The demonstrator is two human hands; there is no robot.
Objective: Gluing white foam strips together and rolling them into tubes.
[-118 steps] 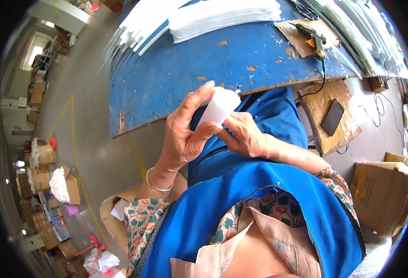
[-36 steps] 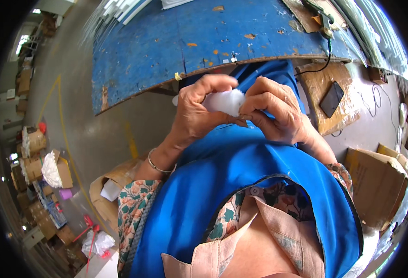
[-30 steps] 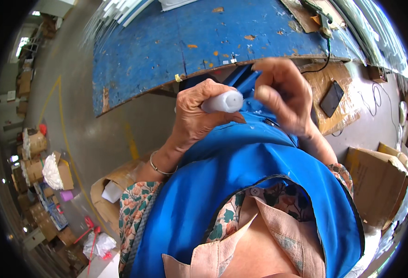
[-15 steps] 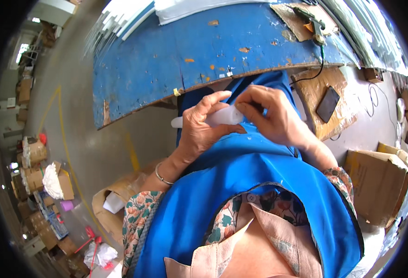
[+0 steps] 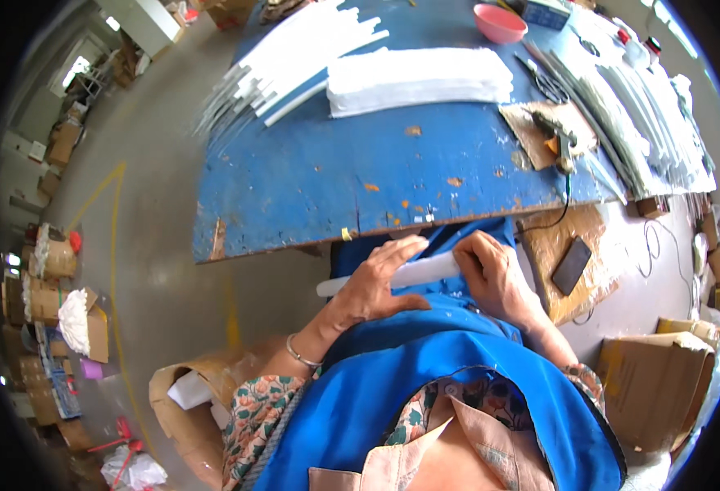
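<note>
My left hand [image 5: 376,288] and my right hand [image 5: 491,274] both hold a long white flat strip [image 5: 425,270] that lies across my blue apron [image 5: 425,385], just below the near edge of the blue worktable [image 5: 360,188]. The left hand's fingers press flat along the strip; its free end [image 5: 331,287] sticks out to the left. The right hand pinches the strip's right end. A bangle sits on my left wrist.
On the table lie a stack of white sheets [image 5: 421,80], a fan of white strips [image 5: 294,61], a glue gun [image 5: 563,139] on cardboard and a pink bowl [image 5: 501,21]. A phone [image 5: 573,266] rests on a cardboard box to my right. Open boxes stand on the floor at left.
The head has tilted up, showing more of the tabletop. The white piece, earlier rolled or bunched between my hands, is now stretched out flat across my lap.
</note>
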